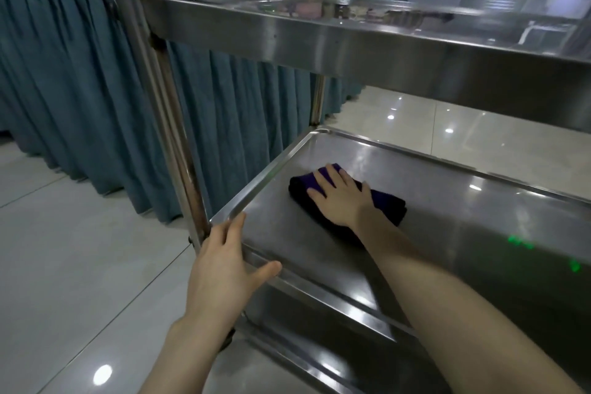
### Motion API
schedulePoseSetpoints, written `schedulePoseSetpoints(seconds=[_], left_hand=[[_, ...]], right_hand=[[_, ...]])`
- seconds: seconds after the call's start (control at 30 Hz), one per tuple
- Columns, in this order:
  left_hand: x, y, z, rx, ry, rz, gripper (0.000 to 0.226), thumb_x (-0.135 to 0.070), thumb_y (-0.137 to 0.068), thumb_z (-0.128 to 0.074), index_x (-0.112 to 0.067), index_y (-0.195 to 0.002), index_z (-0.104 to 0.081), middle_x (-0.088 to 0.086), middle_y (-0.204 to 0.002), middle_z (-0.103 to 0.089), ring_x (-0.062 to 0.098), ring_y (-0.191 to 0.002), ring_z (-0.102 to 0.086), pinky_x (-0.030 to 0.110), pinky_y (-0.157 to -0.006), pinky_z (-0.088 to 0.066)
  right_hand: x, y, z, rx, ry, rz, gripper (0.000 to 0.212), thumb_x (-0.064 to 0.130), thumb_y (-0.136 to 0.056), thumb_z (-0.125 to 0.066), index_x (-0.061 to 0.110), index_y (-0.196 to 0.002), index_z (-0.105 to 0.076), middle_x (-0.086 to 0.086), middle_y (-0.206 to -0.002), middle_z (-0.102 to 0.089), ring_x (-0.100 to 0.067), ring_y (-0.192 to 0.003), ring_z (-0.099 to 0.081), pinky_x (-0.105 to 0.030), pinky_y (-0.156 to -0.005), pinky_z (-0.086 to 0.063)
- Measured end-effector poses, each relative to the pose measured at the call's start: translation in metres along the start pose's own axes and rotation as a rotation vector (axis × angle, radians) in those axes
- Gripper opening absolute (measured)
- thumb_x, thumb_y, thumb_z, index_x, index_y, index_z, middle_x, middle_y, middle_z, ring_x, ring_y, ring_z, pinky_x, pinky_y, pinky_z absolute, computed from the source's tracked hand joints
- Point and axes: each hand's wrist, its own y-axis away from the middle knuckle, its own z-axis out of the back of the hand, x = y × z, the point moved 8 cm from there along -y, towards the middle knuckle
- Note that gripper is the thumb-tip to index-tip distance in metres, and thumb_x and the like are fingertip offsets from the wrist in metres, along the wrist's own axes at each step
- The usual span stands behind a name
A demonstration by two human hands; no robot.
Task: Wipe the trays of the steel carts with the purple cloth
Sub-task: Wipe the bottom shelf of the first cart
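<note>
A steel cart fills the view, with an upper tray (pixel 319 32) and a middle tray (pixel 463 211) below it. The folded purple cloth (pixel 388 206) lies on the left half of the middle tray. My right hand (pixel 340 198) presses flat on the cloth with its fingers straight and spread. At the tray's near left corner, my left hand (pixel 224 262) rests on the rim with straight fingers; its thumb lies along the front edge. A lower tray (pixel 319 358) shows beneath my arms.
The cart's upright post (pixel 166 125) stands just left of my left hand. A table with a pleated teal skirt (pixel 80 99) runs along the left behind the cart. Glossy floor tiles (pixel 80 281) surround the cart. Bags and shelves stand far back.
</note>
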Motion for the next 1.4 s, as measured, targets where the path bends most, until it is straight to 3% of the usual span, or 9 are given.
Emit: schedulePoseSetpoints(seconds=[0.07, 0.27, 0.37, 0.53, 0.73, 0.83, 1.07, 1.27, 1.4], left_hand=[[0.0, 0.001, -0.001, 0.0, 0.019, 0.002, 0.104, -0.065, -0.069, -0.07, -0.033, -0.151, -0.016, -0.006, -0.152, -0.031, 0.019, -0.135, -0.038, 0.039, -0.105, -0.045], [-0.001, 0.003, -0.001, -0.018, 0.02, -0.02, 0.103, -0.063, -0.07, -0.072, -0.031, -0.151, -0.017, -0.004, -0.153, -0.029, 0.019, -0.137, -0.033, 0.035, -0.107, -0.039], [-0.003, 0.001, -0.002, -0.005, 0.019, -0.037, 0.099, -0.061, -0.073, -0.07, -0.033, -0.15, -0.015, -0.004, -0.154, -0.027, 0.019, -0.137, -0.032, 0.035, -0.107, -0.038], [0.0, 0.003, -0.006, -0.001, 0.063, 0.055, 0.105, -0.059, -0.072, -0.072, -0.037, -0.151, -0.006, -0.006, -0.158, -0.017, 0.019, -0.144, -0.023, 0.039, -0.113, -0.033], [0.0, 0.005, -0.002, 0.003, 0.149, 0.055, 0.115, -0.053, -0.071, -0.077, -0.035, -0.152, 0.002, -0.008, -0.161, 0.005, 0.02, -0.147, -0.013, 0.038, -0.115, -0.027], [-0.005, 0.009, 0.001, 0.002, 0.133, 0.031, 0.111, -0.051, -0.074, -0.075, -0.033, -0.153, 0.0, -0.007, -0.16, 0.014, 0.022, -0.148, -0.012, 0.041, -0.116, -0.03], [0.0, 0.01, -0.002, 0.028, 0.173, 0.142, 0.11, -0.055, -0.074, -0.072, -0.041, -0.15, 0.006, -0.012, -0.159, 0.016, 0.023, -0.148, -0.011, 0.044, -0.114, -0.034], [0.001, 0.006, 0.004, 0.001, 0.241, 0.143, 0.115, -0.047, -0.067, -0.082, -0.042, -0.149, -0.002, -0.008, -0.159, 0.001, 0.024, -0.144, -0.023, 0.044, -0.109, -0.037], [-0.002, 0.006, 0.005, 0.123, 0.274, 0.178, 0.118, -0.039, -0.06, -0.088, -0.037, -0.15, -0.011, -0.002, -0.153, -0.013, 0.024, -0.137, -0.032, 0.04, -0.106, -0.041]], right_hand=[[0.019, -0.005, -0.002, -0.013, -0.01, 0.022, 0.059, 0.056, -0.101, -0.014, 0.034, -0.155, -0.002, 0.006, -0.163, 0.013, -0.02, -0.149, 0.01, -0.057, -0.117, 0.002], [0.079, 0.066, -0.039, 0.007, -0.001, 0.465, 0.063, 0.071, -0.089, -0.008, 0.053, -0.148, 0.006, 0.023, -0.158, 0.018, 0.001, -0.143, 0.017, -0.037, -0.111, 0.01], [0.069, 0.038, -0.024, -0.026, 0.031, 0.41, 0.058, 0.065, -0.096, -0.018, 0.05, -0.15, -0.002, 0.019, -0.161, 0.01, -0.005, -0.147, 0.01, -0.041, -0.116, 0.003], [0.048, -0.04, 0.001, -0.024, -0.014, 0.045, 0.056, 0.053, -0.102, -0.015, 0.036, -0.155, -0.004, 0.006, -0.163, 0.009, -0.02, -0.15, 0.007, -0.058, -0.117, 0.0], [0.122, 0.021, -0.034, -0.006, 0.021, 0.479, 0.061, 0.065, -0.095, -0.014, 0.046, -0.151, 0.001, 0.015, -0.161, 0.015, -0.009, -0.147, 0.014, -0.046, -0.114, 0.008], [0.124, 0.038, -0.037, 0.025, 0.01, 0.564, 0.06, 0.066, -0.095, -0.016, 0.048, -0.151, -0.002, 0.018, -0.161, 0.011, -0.005, -0.147, 0.011, -0.041, -0.113, 0.005], [0.052, -0.064, 0.003, -0.061, -0.026, 0.046, 0.057, 0.051, -0.103, -0.017, 0.032, -0.155, -0.005, 0.004, -0.163, 0.008, -0.022, -0.15, 0.006, -0.059, -0.116, -0.003], [0.091, 0.016, -0.029, -0.039, 0.079, 0.424, 0.065, 0.07, -0.088, -0.002, 0.049, -0.15, 0.003, 0.018, -0.16, 0.011, -0.008, -0.148, 0.009, -0.046, -0.117, 0.006], [0.08, 0.09, -0.03, 0.03, 0.051, 0.469, 0.052, 0.061, -0.099, -0.012, 0.054, -0.148, 0.003, 0.023, -0.158, 0.015, 0.0, -0.145, 0.016, -0.038, -0.117, 0.008]])
